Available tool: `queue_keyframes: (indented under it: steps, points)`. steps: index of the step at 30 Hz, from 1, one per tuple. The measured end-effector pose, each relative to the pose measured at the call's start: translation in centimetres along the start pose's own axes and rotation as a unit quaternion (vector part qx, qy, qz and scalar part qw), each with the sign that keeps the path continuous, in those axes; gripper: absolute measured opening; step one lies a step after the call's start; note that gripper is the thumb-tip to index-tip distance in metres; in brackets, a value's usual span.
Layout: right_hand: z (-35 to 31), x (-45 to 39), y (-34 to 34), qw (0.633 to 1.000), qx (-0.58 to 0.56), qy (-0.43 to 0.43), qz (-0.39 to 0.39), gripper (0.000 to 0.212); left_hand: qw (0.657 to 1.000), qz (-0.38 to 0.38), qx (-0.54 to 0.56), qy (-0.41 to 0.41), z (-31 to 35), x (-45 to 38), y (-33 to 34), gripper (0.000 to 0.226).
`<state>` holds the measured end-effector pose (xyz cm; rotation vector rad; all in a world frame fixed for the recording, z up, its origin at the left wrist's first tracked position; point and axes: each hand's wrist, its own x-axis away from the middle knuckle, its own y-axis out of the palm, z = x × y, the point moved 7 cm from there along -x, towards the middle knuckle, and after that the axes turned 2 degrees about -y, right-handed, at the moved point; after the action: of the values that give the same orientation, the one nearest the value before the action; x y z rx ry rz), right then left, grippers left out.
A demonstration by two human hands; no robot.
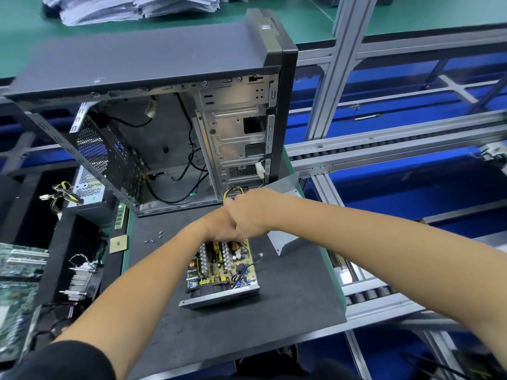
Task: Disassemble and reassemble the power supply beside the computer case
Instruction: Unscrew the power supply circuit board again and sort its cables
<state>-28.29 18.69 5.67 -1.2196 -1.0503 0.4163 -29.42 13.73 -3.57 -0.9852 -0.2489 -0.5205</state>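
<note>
The power supply (222,272) sits lid-off, board exposed, on the counter (288,297) at about 6 o'clock from the open computer case (170,127). Both hands meet at its 12 o'clock end: left hand (219,227) and right hand (248,215) are curled, the right round the yellow-black cable bundle (233,192); can't tell what the left holds. Loose screws (155,237) lie at 9 o'clock.

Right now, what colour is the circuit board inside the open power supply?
Yellowish-green, the board crowded with components and black wires; the head view shows it.
</note>
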Motion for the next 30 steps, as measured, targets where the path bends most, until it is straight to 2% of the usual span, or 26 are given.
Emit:
queue_keyframes:
  steps: [2,5,12,15,17,19,23,28,30]
  points:
    - [-0.5,-0.1,-0.3,0.998,0.057,-0.026,-0.019,0.033,1.000,0.002,0.004,-0.016,-0.2,-0.1,0.2,0.028]
    - [-1.2,0.0,-1.1,0.991,0.119,-0.050,0.017,0.023,0.998,-0.008,-0.007,-0.058,-0.9,-0.3,0.5,0.025]
    - [-0.7,-0.3,-0.6,0.991,0.134,-0.009,-0.003,0.021,0.999,-0.004,0.010,-0.048,-0.5,0.0,0.4,0.021]
    - [-0.2,-0.2,0.0,0.997,0.065,0.010,-0.043,0.041,1.000,-0.009,-0.003,-0.030,-0.2,-0.1,0.3,0.021]
    - [-0.5,-0.1,0.2,0.995,0.069,-0.005,-0.073,0.048,1.000,-0.006,-0.005,-0.028,-0.1,-0.1,0.3,0.016]
    - [-0.7,0.1,-0.2,0.992,0.110,-0.033,-0.060,0.040,0.999,0.001,-0.017,-0.040,-0.3,0.1,0.2,0.011]
    - [-0.5,0.4,-2.1,0.994,0.093,-0.050,0.009,0.014,0.998,0.005,-0.027,-0.048,-0.3,0.1,-0.1,0.023]
    - [-0.6,0.4,-1.7,0.991,0.114,-0.068,0.003,0.007,0.998,0.002,-0.025,-0.050,-0.3,0.0,0.0,0.024]
    - [-0.8,0.5,-1.3,0.988,0.133,-0.080,-0.007,0.015,0.999,-0.002,-0.020,-0.044,-0.3,0.0,0.2,0.017]
